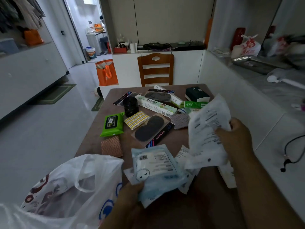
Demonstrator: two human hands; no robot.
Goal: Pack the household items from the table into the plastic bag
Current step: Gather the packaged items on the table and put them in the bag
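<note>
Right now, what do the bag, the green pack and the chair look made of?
Plastic bag: thin translucent film, crinkled, printed in red and blue.
Green pack: soft glossy plastic wrap, puffy, with a black label flap; probably wipes.
Chair: wood, smooth reddish-brown finish, slatted back.

A wooden chair (155, 69) stands at the far end, its slatted back upright before the white cabinets. On the floor to its left sits an orange tote bag (107, 72), with a white bucket (90, 52) beyond it in the doorway. Along the right wall, a tied red-and-white bag (247, 47) rests on the shelf (257, 75) near a metal tray (252, 64).
</note>
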